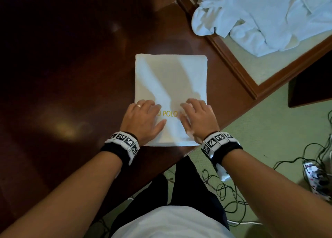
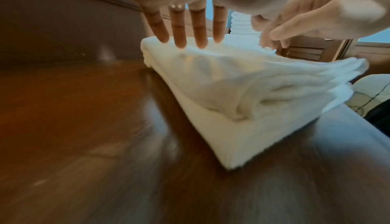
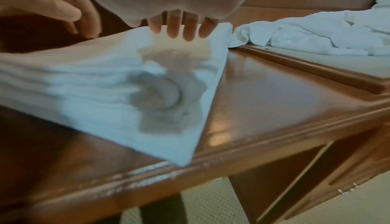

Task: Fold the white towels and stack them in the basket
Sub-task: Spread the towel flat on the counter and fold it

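A folded white towel [image 1: 170, 79] with yellow "POLO" lettering lies on the dark wooden table [image 1: 71, 76], near its front edge. My left hand [image 1: 143, 115] rests flat on the towel's near left part, fingers straight [image 2: 179, 29]. My right hand [image 1: 195, 117] lies flat on the near right part, fingers extended [image 3: 181, 27]. In the wrist views the towel [image 2: 232, 91] [image 3: 105, 77] shows several stacked layers. A heap of unfolded white towels [image 1: 260, 16] lies at the far right. No basket is in view.
The heap sits on a second, wood-framed surface [image 1: 233, 63] set at an angle beside the table. Black cables [image 1: 224, 189] trail over the green floor at the right. Folded white towels [image 2: 242, 26] are stacked in the background of the left wrist view.
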Demonstrator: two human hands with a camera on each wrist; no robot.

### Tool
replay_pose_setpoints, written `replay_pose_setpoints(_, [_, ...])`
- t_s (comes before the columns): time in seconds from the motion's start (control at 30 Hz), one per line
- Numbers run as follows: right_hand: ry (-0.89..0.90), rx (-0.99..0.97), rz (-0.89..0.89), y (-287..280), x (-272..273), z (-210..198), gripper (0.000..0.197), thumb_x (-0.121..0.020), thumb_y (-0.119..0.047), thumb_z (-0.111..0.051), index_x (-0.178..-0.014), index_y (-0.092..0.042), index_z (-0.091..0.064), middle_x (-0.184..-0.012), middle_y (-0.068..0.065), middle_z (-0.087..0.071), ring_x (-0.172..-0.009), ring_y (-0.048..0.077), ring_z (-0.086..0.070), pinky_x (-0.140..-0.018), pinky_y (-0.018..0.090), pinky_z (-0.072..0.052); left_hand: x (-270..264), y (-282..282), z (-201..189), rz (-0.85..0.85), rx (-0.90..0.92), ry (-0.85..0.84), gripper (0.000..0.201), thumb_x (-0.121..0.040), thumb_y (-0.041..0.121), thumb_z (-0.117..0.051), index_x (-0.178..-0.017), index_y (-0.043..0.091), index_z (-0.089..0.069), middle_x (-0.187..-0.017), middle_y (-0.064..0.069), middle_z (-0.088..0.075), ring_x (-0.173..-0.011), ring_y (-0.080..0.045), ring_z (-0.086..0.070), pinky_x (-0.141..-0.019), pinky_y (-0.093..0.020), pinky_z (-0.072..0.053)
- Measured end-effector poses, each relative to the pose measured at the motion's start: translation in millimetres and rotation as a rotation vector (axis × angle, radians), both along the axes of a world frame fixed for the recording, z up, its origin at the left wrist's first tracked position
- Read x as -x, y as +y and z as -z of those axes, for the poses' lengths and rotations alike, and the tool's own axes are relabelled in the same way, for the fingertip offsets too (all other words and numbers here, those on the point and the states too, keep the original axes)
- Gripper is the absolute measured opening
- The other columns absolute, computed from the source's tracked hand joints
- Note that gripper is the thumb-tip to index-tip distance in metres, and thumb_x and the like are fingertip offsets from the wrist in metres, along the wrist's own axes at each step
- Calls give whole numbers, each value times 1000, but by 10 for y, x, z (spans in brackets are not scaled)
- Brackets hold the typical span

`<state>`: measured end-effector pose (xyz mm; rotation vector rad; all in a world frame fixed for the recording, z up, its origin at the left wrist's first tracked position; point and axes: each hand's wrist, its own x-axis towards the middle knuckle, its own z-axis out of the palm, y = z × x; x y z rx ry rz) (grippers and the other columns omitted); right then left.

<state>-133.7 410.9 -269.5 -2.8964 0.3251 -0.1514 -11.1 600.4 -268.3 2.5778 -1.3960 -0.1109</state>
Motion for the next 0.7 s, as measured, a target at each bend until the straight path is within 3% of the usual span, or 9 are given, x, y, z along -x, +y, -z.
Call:
replay_pose_setpoints(0.07, [164, 41, 31, 43, -28, 100, 57, -97, -48, -44, -146, -19, -45, -154, 14, -36, -137, 36, -39, -98, 49, -41, 19, -61, 120, -16, -135, 72, 68, -91, 63, -41, -147, 24, -42, -156, -8, -38, -141, -33, -37, -107, -49, -34])
replay_pose_setpoints(0.1, [246, 40, 47, 37, 28, 169, 65, -98, -56, -36, -154, -23, -30, -163, 12, -18, -148, 33, -22, -107, 51, -34, 20, -14, 196, -28, -201, 107, 74, -92, 67, -34, -156, 29, -27, -166, -4, -20, -151, -29, -22, -114, -51, -26])
replay_pose_setpoints(0.17, [337, 8, 80, -33, 211, 264, 73, -98, -65, -24, -159, -27, -11, -166, 7, 5, -153, 26, 1, -115, 53, -22, 6, 180, 315, -29, -280, 145, 81, -92, 75, -23, -160, 34, -9, -169, 4, 2, -155, -22, -4, -119, -53, -14])
replay_pose_setpoints(0.27, [358, 15, 57, -166, 341, 237, 77, -97, -67, -28, -158, -22, -16, -166, 8, -1, -153, 26, -4, -114, 52, -22, -106, 392, 276, 20, -311, 114, 85, -90, 78, -23, -160, 31, -16, -169, 5, -4, -155, -23, -12, -119, -53, -16])
replay_pose_setpoints(0.37, [226, 44, 2, -363, 159, 109, 63, -93, -56, -42, -141, -16, -47, -153, 13, -38, -136, 34, -37, -99, 50, -34, -376, 295, 142, 42, -273, 43, 80, -90, 71, -29, -150, 19, -42, -158, -8, -38, -142, -34, -36, -112, -50, -27])
replay_pose_setpoints(0.43, [92, 88, -2, -531, -121, 45, 55, -92, -49, -49, -133, -14, -53, -144, 13, -48, -124, 34, -43, -94, 48, -36, -615, 60, 55, 13, -202, 0, 75, -92, 66, -33, -145, 14, -45, -151, -14, -45, -137, -37, -40, -109, -50, -30])
replay_pose_setpoints(0.53, [75, 148, -45, -617, -641, 2, 58, -94, -47, -48, -144, -18, -46, -155, 11, -36, -135, 35, -38, -96, 46, -31, -825, -419, 9, -20, -196, -11, 77, -93, 64, -30, -153, 17, -33, -160, -13, -32, -144, -36, -31, -113, -52, -27])
replay_pose_setpoints(0.63, [255, 154, -102, -610, -868, 106, 66, -98, -57, -34, -156, -27, -24, -165, 7, -12, -150, 33, -18, -107, 53, -28, -834, -669, 111, -38, -309, 40, 79, -94, 69, -21, -159, 25, -14, -169, -2, -7, -154, -27, -12, -118, -54, -18])
replay_pose_setpoints(0.7, [317, 89, -23, -704, -772, 205, 68, -99, -61, -23, -158, -28, -14, -167, 3, -1, -153, 28, -3, -114, 57, -21, -812, -581, 226, -72, -351, 79, 77, -96, 71, -15, -160, 29, -3, -169, 7, 8, -155, -20, 0, -120, -55, -13])
